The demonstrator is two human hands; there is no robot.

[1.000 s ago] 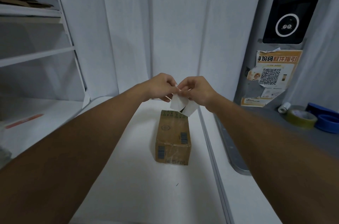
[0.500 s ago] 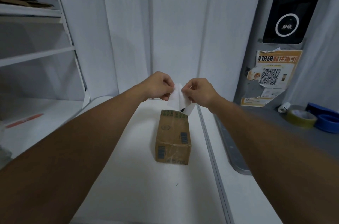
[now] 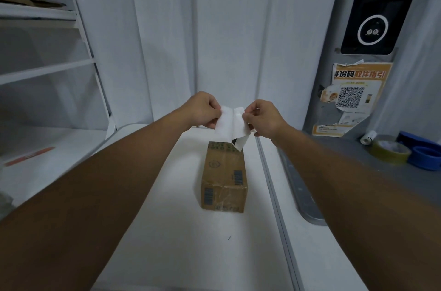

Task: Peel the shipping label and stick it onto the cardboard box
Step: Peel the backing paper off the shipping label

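A small brown cardboard box point(image 3: 224, 178) with clear tape and printed barcodes lies on the white table point(image 3: 181, 231), long side pointing away from me. Above its far end I hold a white shipping label point(image 3: 230, 124) in the air. My left hand point(image 3: 202, 109) pinches the label's left sheet. My right hand point(image 3: 262, 117) pinches the right sheet, which curls down towards the box. The two sheets are spread apart at the top and still joined along a middle fold. The label does not touch the box.
White shelves point(image 3: 45, 71) stand at the left, with brown cardboard on the top one. On the grey counter point(image 3: 358, 171) at the right lie a yellowish tape roll point(image 3: 390, 151), a blue tape roll point(image 3: 427, 157) and a small white roll point(image 3: 368, 137). White curtains hang behind.
My hands have drawn apart sideways, pulling the label's two sheets away from each other, so a wider white strip shows between them. The box has not moved.
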